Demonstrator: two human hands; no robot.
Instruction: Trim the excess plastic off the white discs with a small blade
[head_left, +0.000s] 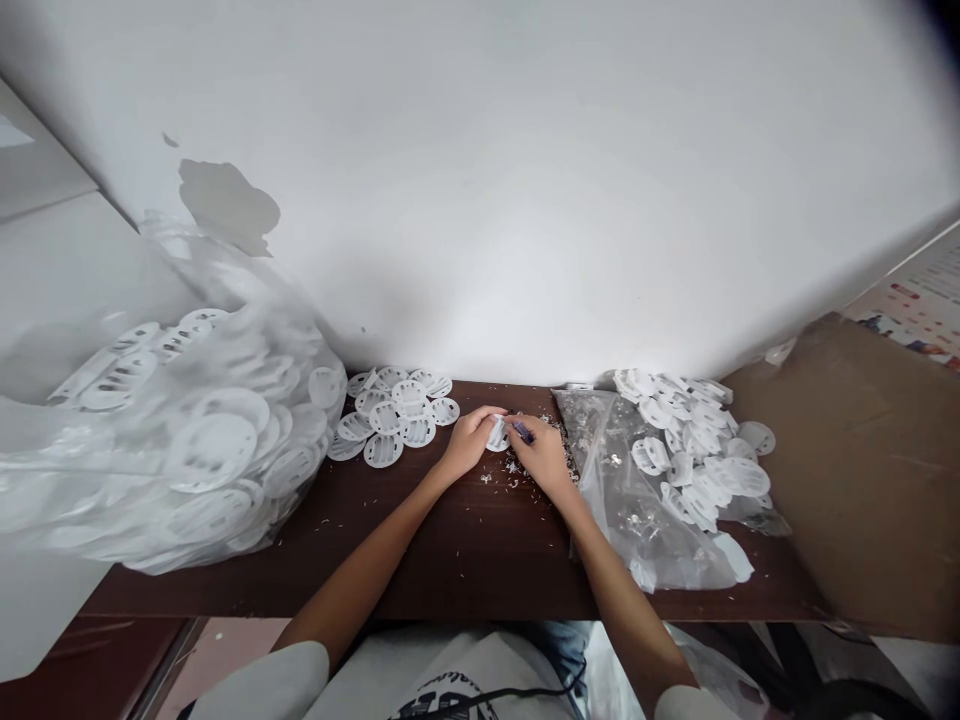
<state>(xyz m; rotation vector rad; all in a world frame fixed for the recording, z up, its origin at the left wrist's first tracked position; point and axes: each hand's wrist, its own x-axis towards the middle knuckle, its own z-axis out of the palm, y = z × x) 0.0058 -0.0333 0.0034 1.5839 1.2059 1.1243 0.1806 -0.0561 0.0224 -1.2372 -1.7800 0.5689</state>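
Note:
In the middle of the table, my left hand is closed on the edge of a round white plastic disc with slots. My right hand is closed around a small dark purple tool, whose tip touches or lies close to the disc; its exact kind is too small to tell. Small metal-looking bits and thin white shavings are scattered beneath and beside my right hand. Left of my hands lies a group of similar slotted discs, partly overlapping.
A big clear bag full of white discs covers the left side. To the right, a clear plastic bag lies flat beside a heap of white discs. A brown cardboard box stands far right. The white wall rises behind the dark table.

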